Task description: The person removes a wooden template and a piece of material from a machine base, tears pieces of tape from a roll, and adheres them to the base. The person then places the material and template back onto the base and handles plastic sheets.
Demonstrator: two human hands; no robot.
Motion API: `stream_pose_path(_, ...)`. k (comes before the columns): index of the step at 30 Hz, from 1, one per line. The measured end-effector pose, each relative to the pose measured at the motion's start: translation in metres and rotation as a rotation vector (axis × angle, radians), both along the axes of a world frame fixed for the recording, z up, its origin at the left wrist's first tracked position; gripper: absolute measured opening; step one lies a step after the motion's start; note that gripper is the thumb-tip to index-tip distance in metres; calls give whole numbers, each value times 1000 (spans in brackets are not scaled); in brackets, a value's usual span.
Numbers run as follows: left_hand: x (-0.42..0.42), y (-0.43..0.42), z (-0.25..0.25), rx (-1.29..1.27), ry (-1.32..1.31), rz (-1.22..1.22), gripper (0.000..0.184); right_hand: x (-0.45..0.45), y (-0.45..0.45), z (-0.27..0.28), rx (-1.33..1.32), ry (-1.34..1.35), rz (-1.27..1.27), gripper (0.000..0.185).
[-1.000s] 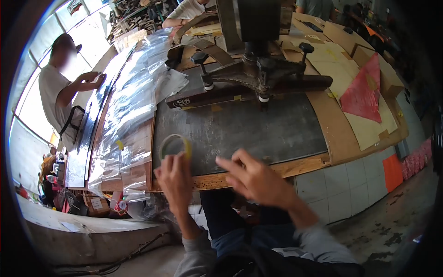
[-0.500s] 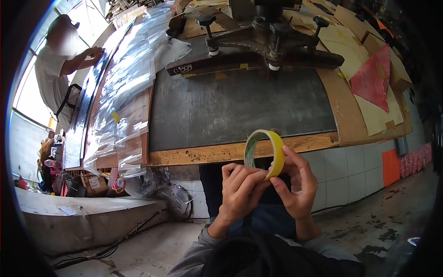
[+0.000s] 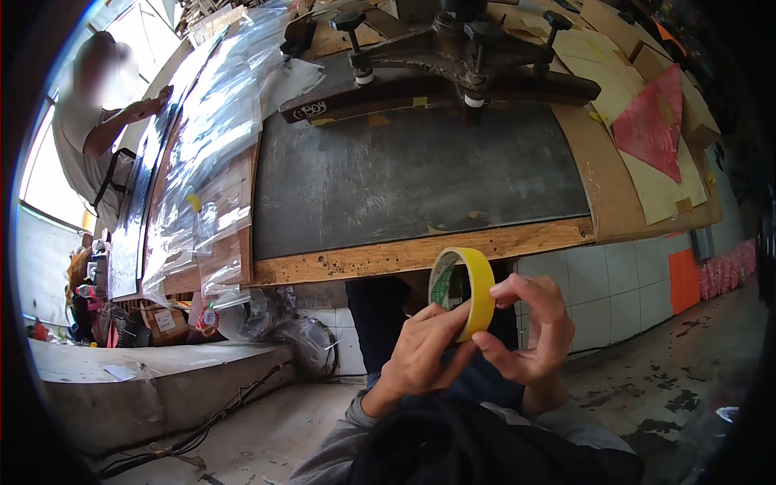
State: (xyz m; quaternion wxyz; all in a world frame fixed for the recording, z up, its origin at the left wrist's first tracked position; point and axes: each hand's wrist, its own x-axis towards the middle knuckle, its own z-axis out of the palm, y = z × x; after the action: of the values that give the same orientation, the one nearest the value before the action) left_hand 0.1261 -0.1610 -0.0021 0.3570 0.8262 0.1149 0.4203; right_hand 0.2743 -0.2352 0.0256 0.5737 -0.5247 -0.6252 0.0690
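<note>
A roll of yellow tape (image 3: 480,297), with green print inside its core, is held upright in front of the workbench. My left hand (image 3: 422,353) is closed on its lower left side, fingers reaching into the ring. At the roll's right side is my right hand (image 3: 535,330), fingers curled and thumb and index finger apart. Their tips are at the tape's outer face; whether they press on it I cannot tell. Beyond the roll lies a dark flat board (image 3: 420,178) with a wooden front edge (image 3: 372,260).
A heavy metal press arm (image 3: 453,85) with knobs spans the board. Clear plastic sheets (image 3: 214,137) cover the left side, where another person (image 3: 85,145) stands. Cardboard and a red triangular piece (image 3: 651,125) lie at right. Cables (image 3: 218,412) run along the floor.
My right hand has shifted right and down, its thumb and index finger now farther apart. The tape roll is slightly lower and turned. The other person's arms have moved.
</note>
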Motion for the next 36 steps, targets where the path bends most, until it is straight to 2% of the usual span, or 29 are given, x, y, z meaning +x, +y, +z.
stream_pose_path(5,3,-5,-3,163,24,120,50,-3,-1,7,-45,-40,38,69)
stream_pose_path(8,4,-8,-5,248,53,194,47,-6,1,5,-64,-88,-15,62)
stream_pose_path(14,5,-10,1,361,99,247,36,-3,-4,9,-172,95,109,60)
stream_pose_path(17,5,-10,3,408,118,253,34,-5,-2,-3,-9,240,82,53)
stream_pose_path(20,6,-10,3,420,131,278,35,-5,3,-2,73,40,-65,46)
stream_pose_path(23,8,-10,4,416,143,285,36,-7,-1,-9,103,-23,-84,30)
stream_pose_path(26,8,-11,2,433,164,295,36,-9,-1,-6,77,-47,-123,23)
stream_pose_path(29,8,-12,1,433,170,297,35,-12,6,-18,172,-127,-166,27)
stream_pose_path(36,-1,-4,5,429,246,404,21,-22,5,-17,63,-52,56,30)
